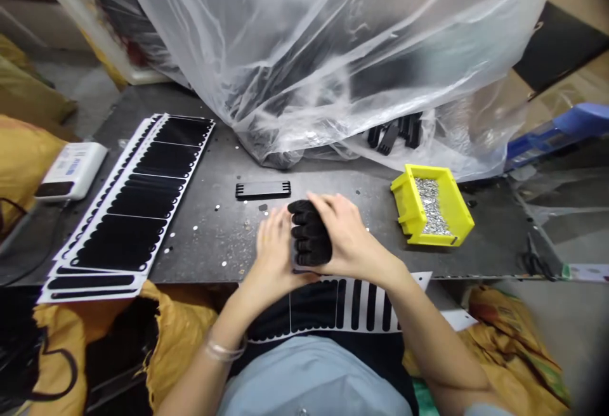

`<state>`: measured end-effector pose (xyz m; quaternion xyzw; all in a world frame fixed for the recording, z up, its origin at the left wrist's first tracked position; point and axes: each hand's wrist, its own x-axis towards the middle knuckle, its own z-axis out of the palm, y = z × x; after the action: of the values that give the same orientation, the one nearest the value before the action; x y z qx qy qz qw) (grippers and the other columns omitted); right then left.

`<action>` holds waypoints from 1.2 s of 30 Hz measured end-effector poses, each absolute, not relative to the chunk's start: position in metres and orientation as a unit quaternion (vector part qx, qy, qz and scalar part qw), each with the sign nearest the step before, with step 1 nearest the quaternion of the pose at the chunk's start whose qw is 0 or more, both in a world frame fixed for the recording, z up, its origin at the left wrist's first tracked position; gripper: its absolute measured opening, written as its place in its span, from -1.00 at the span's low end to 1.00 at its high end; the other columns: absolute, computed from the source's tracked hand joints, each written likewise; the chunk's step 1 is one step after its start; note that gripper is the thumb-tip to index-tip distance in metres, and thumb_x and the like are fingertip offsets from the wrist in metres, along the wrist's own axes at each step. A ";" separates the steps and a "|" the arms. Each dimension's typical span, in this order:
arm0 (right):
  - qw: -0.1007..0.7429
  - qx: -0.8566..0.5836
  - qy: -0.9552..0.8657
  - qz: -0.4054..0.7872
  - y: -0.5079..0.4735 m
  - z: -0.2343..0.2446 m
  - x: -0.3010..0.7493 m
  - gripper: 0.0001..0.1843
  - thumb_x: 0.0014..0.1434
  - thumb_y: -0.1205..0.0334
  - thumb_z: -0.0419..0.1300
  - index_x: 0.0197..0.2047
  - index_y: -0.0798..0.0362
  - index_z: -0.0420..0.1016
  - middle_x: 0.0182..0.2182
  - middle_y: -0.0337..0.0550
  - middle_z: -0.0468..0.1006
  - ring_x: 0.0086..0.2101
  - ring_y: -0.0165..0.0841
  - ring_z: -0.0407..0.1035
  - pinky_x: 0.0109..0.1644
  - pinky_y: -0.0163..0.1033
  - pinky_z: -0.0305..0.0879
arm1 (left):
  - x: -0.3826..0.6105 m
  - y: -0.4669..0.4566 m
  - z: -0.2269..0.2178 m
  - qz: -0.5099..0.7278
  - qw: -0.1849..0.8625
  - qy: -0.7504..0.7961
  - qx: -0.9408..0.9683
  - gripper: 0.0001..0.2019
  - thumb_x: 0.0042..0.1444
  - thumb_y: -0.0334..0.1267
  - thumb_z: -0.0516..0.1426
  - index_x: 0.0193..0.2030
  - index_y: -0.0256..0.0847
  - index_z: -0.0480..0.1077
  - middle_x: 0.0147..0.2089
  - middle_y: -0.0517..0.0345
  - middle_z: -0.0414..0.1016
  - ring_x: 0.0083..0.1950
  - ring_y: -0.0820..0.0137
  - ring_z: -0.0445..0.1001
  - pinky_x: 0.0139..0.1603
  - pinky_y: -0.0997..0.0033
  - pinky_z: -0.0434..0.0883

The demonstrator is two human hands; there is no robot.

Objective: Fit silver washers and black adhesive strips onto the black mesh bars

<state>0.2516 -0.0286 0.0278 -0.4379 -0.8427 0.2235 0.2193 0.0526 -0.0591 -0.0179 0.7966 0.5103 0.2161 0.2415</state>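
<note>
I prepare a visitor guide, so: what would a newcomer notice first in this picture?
Probably the yellow bin of silvery bits on the right of the bench, then the large translucent plastic sheet across its back. In the middle, the left hand and right hand hold a ridged black piece.

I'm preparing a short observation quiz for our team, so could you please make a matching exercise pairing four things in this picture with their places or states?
1. Yellow bin
2. Black bundle with rounded edges
3. Slim black bar
4. Black-and-white sheets

A. Between the left hand and right hand
B. Overlapping, at the picture's left
C. Containing small silvery pieces
D. On the table, just beyond the left hand

Pairs: 1-C; 2-A; 3-D; 4-B
</note>
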 end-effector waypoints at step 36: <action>0.350 -0.531 -0.771 0.026 -0.139 0.022 0.323 -0.57 0.35 0.26 0.28 0.23 -0.33 0.53 -0.12 -0.11 0.59 -0.08 -0.14 0.45 0.01 0.05 0.31 | 0.113 -0.102 0.024 0.329 0.464 0.422 0.705 -0.73 0.41 -0.13 0.10 -0.19 -0.16 0.59 -0.38 0.15 0.50 -0.37 0.38 0.47 -0.31 0.40 0.39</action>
<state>0.3226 -0.1393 0.0219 -0.5309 -0.7713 0.0265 0.3500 0.1128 -0.1016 0.0239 0.7055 0.4224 0.3291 0.4643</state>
